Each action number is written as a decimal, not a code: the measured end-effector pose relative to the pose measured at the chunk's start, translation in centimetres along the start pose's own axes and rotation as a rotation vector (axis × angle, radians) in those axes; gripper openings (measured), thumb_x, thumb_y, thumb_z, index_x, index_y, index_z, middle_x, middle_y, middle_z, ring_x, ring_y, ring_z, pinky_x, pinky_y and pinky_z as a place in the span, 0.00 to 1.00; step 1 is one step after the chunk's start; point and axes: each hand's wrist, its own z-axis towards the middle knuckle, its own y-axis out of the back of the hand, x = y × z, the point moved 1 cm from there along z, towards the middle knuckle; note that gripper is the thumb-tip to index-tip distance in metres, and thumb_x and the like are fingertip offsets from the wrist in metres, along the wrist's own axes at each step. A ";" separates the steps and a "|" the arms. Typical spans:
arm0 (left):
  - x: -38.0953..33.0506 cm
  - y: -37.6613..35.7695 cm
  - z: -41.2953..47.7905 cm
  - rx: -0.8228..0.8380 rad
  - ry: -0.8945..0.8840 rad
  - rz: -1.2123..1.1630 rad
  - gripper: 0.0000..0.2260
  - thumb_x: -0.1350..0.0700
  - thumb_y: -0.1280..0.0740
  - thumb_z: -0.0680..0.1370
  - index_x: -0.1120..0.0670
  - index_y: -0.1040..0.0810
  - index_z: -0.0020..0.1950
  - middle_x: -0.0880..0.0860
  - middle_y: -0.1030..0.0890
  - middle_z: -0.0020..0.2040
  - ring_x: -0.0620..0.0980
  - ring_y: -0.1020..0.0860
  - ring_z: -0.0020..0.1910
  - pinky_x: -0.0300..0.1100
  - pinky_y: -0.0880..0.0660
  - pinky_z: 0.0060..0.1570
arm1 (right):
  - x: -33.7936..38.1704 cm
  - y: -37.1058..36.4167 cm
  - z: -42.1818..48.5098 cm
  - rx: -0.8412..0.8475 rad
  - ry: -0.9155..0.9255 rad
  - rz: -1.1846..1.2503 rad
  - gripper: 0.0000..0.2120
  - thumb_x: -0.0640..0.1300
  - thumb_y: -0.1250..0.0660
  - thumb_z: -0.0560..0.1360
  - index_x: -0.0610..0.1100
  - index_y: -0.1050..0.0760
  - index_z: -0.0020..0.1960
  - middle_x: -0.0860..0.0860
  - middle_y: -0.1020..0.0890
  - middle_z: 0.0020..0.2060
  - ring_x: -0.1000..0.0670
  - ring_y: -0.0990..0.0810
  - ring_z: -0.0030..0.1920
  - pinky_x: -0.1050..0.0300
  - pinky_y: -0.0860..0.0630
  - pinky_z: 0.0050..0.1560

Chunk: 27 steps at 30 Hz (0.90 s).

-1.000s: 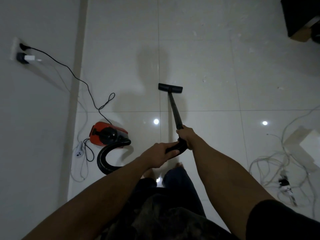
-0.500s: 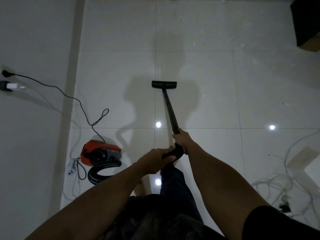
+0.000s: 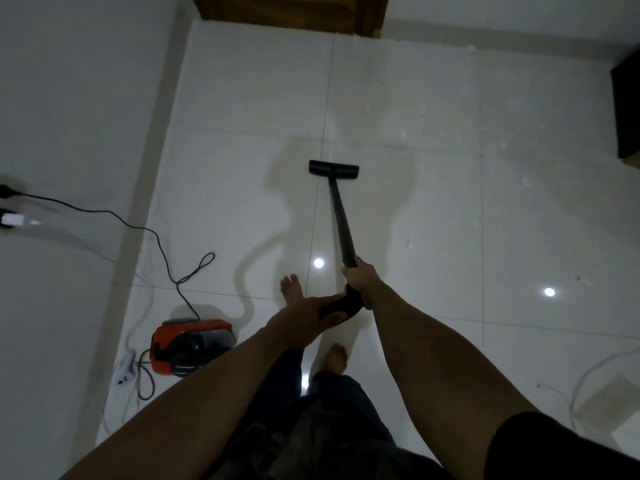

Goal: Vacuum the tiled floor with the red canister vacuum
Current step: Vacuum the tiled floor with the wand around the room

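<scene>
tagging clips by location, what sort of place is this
Likely a room in a home: glossy white tiled floor, brown wooden door at the far end, red canister vacuum.

The floor (image 3: 415, 133) is glossy white tile with thin grey joints, the vacuum (image 3: 188, 346) red and black, its wand (image 3: 341, 216) and cord (image 3: 104, 213) black.

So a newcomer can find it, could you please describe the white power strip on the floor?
Start at the left wall and follow its foot to the red canister vacuum. The power strip lies on the tiles just left of it: small, white, flat, unlike the thin black cord looped beside it.
</scene>
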 end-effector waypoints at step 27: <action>-0.9 38.1 28.8 -0.029 0.041 -0.142 0.23 0.36 0.42 0.82 0.34 0.39 0.77 0.50 0.18 0.63 0.48 0.19 0.55 0.43 0.24 0.57 | 39.8 6.0 26.1 -0.065 0.026 0.006 0.20 0.46 0.40 0.82 0.48 0.32 0.73 0.47 0.22 0.48 0.42 0.20 0.50 0.41 0.19 0.56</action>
